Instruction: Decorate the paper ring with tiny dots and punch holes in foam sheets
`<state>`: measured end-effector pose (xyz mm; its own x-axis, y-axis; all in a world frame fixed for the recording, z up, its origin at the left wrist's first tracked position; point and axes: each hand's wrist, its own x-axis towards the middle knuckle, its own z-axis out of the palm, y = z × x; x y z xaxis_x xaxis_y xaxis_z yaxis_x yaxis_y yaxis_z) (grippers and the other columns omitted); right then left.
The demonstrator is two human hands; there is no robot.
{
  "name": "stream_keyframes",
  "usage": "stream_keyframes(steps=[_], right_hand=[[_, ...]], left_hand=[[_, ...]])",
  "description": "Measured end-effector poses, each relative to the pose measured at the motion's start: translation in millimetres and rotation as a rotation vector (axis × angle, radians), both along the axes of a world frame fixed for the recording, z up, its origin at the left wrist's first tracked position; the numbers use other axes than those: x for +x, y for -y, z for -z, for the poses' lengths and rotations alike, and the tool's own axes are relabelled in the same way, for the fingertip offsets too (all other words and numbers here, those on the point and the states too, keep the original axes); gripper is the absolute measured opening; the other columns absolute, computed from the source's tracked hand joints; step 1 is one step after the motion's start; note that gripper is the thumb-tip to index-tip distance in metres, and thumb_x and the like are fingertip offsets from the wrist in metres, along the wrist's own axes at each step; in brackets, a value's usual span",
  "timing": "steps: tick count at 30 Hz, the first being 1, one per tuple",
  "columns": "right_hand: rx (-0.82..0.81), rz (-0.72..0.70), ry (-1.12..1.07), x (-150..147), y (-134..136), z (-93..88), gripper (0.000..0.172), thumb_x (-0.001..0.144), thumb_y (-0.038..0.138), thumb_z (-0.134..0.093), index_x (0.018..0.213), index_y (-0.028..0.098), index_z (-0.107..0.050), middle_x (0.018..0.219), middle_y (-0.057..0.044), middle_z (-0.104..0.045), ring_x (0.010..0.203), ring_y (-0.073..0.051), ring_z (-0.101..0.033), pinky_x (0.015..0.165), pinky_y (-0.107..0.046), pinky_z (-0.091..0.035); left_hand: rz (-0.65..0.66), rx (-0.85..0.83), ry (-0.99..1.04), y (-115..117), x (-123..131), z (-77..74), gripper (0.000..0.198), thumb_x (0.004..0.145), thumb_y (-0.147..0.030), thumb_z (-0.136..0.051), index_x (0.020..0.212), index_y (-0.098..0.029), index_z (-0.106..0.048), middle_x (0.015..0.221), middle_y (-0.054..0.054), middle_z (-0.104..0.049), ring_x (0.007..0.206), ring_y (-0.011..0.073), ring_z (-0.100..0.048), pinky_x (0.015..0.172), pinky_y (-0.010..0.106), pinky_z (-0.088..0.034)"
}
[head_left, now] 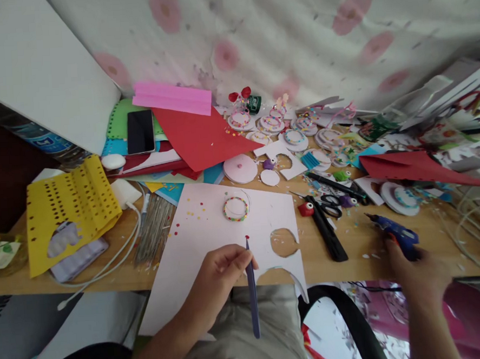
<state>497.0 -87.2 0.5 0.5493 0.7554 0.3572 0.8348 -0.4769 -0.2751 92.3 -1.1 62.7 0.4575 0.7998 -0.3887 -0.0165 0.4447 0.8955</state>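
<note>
My left hand (221,272) is closed in a pinch on dark tweezers (253,303), whose tip points away from me. A tiny red piece (247,237) sits at that tip, over the white sheet (188,264). Farther up the sheet lies a thin ring (224,212), dotted with small coloured pieces around most of its loop; bare wire shows at its upper right. On the right, my right hand (419,274) has its fingers around the handle of a blue glue gun (400,233), whose nozzle points left at the table.
Beside the sheet lie a black utility knife (328,228), scissors (331,205) and a bundle of thin wires (156,233). Finished-looking rings on white discs (241,169) crowd the back. A white cable (107,263) trails over the table's front edge at left. Red paper (205,138) lies behind.
</note>
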Motion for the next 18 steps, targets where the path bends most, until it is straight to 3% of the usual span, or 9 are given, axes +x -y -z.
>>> stream_keyframes(steps=[3,5,6,8,11,13,16,18], right_hand=[[-0.007,0.339,0.097,-14.3,-6.7,0.2,0.031,0.065,0.046,-0.069,0.057,0.021,-0.053,0.049,0.004,-0.031,0.052,-0.024,-0.044,0.054,-0.043,-0.036],[0.261,0.457,0.171,-46.5,-12.9,-4.6,0.03,0.065,0.045,-0.068,0.07,0.017,-0.06,0.06,-0.004,-0.043,0.077,-0.037,-0.054,0.07,-0.053,-0.038],[0.323,0.339,0.092,-69.0,-14.8,-8.6,0.031,0.07,0.044,-0.065,0.079,0.014,-0.062,0.068,-0.008,-0.051,0.081,-0.035,-0.055,0.074,-0.052,-0.04],[0.33,0.043,-0.354,-122.4,-15.9,-19.0,0.031,0.083,0.045,-0.055,0.092,0.017,-0.063,0.084,-0.011,-0.06,0.079,-0.026,-0.056,0.074,-0.043,-0.043],[0.026,-0.385,-1.239,-200.1,-15.9,-35.6,0.035,0.09,0.051,-0.048,0.087,0.02,-0.065,0.083,-0.008,-0.063,0.076,-0.021,-0.056,0.071,-0.034,-0.045],[-0.094,-0.567,-1.778,-235.0,-18.9,-42.4,0.044,0.093,0.055,-0.043,0.085,0.019,-0.066,0.075,-0.007,-0.062,0.069,-0.017,-0.054,0.064,-0.029,-0.043],[-0.061,-0.505,-2.464,-256.4,-25.3,-42.8,0.038,0.092,0.049,-0.051,0.08,0.016,-0.065,0.055,0.002,-0.045,0.048,-0.007,-0.036,0.045,-0.018,-0.029],[0.002,-0.445,-2.774,-257.7,-27.1,-38.8,0.028,0.09,0.041,-0.06,0.08,0.014,-0.063,0.052,0.008,-0.032,0.043,-0.004,-0.021,0.039,-0.013,-0.018]], left_hand=[[-0.011,-0.008,0.02,-0.4,2.2,7.1,0.03,0.087,-0.04,-0.058,0.07,-0.016,-0.064,0.067,-0.001,-0.056,0.069,0.0139,-0.049,0.067,0.024,-0.038],[-0.024,-0.007,0.048,-0.3,4.2,13.0,0.03,0.088,-0.041,-0.059,0.072,-0.017,-0.064,0.07,0.0,-0.057,0.071,0.0145,-0.05,0.068,0.025,-0.039],[-0.028,0.0,0.063,-0.1,5.7,15.6,0.03,0.088,-0.042,-0.059,0.073,-0.017,-0.064,0.071,0.0,-0.057,0.073,0.0146,-0.05,0.069,0.025,-0.04],[-0.037,0.037,0.087,0.7,10.4,19.7,0.03,0.089,-0.042,-0.058,0.074,-0.018,-0.064,0.072,0.0,-0.058,0.074,0.0141,-0.051,0.071,0.024,-0.04],[-0.064,0.088,0.121,3.4,20.6,23.0,0.029,0.091,-0.041,-0.057,0.076,-0.019,-0.064,0.073,0.0,-0.058,0.074,0.0122,-0.053,0.071,0.021,-0.041],[-0.047,0.068,0.163,6.4,27.0,25.1,0.026,0.092,-0.041,-0.055,0.08,-0.02,-0.063,0.066,-0.003,-0.055,0.062,0.0095,-0.051,0.062,0.02,-0.041],[-0.02,0.076,0.183,10.2,31.6,29.3,0.024,0.094,-0.042,-0.053,0.085,-0.021,-0.062,0.058,-0.005,-0.05,0.05,0.0066,-0.045,0.051,0.018,-0.037],[-0.026,0.129,0.158,10.9,31.6,32.0,0.025,0.094,-0.042,-0.053,0.085,-0.02,-0.063,0.062,-0.004,-0.053,0.054,0.0067,-0.047,0.056,0.019,-0.039]])
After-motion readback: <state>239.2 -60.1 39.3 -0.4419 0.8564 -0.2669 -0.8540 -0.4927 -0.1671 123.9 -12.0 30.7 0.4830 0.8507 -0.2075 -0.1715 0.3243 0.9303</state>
